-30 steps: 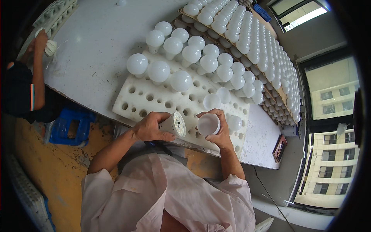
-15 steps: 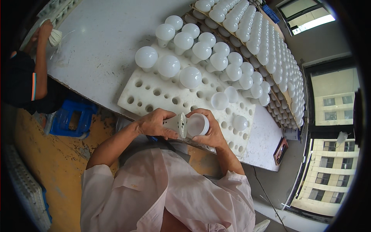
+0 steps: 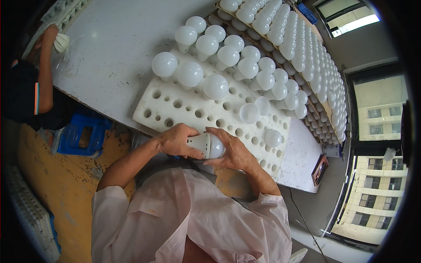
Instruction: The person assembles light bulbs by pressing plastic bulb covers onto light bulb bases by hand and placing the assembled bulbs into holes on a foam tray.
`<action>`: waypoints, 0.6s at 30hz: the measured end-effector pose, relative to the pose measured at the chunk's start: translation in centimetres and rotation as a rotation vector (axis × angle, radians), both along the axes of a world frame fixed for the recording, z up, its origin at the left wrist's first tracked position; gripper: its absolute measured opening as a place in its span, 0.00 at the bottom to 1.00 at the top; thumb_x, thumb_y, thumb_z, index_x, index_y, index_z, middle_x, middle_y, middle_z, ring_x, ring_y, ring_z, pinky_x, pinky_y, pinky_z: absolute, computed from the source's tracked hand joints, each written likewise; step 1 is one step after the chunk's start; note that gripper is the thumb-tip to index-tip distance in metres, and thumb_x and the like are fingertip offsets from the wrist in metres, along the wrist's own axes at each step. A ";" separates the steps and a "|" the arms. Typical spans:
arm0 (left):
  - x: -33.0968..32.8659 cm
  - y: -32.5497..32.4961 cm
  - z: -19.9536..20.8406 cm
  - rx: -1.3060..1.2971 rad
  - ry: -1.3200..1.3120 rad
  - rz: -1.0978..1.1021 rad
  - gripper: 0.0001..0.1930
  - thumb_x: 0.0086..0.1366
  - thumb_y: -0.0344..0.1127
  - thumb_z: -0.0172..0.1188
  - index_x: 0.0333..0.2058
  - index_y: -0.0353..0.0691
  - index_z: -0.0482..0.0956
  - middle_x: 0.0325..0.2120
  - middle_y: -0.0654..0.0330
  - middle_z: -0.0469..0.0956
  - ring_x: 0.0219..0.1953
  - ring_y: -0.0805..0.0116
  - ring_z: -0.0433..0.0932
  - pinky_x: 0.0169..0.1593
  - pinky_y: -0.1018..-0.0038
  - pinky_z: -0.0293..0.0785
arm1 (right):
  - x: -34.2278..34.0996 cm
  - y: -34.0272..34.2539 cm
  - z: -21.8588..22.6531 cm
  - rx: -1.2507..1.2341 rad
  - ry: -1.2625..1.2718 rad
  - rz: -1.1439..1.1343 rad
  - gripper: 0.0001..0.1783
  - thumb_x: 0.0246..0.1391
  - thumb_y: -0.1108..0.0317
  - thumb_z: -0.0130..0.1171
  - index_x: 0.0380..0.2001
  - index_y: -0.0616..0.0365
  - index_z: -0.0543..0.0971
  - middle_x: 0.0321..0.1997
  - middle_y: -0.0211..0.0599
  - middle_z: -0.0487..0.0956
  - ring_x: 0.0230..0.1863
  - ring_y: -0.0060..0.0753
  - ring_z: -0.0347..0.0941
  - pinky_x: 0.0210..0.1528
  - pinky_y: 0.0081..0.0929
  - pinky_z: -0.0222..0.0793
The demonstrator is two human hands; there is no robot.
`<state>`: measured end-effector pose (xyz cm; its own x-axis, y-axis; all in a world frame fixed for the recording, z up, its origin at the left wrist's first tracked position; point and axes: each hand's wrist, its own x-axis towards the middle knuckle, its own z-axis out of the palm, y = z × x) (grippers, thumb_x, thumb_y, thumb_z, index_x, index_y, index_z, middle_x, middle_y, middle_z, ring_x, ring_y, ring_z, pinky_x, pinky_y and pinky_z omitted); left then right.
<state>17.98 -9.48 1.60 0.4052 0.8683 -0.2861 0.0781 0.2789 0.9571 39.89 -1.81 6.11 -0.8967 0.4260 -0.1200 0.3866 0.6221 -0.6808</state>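
One white bulb has a glossy, rounded dome.

A head-worn fisheye looks down across the table.

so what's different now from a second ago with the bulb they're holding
The right hand has moved toward the left hand, bringing the white dome cover onto the bulb base; the gap has closed and the LED board is hidden. Nothing was let go. The foam tray and the bulbs standing in it stayed as they were.
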 end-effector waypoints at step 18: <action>1.7 -0.3 0.2 0.317 0.347 0.008 0.36 0.44 0.59 0.69 0.37 0.25 0.78 0.28 0.42 0.80 0.33 0.53 0.82 0.39 0.66 0.76 | -1.1 -1.5 -2.8 0.358 0.313 0.078 0.38 0.33 0.66 0.70 0.52 0.59 0.69 0.48 0.44 0.73 0.45 0.44 0.74 0.42 0.34 0.74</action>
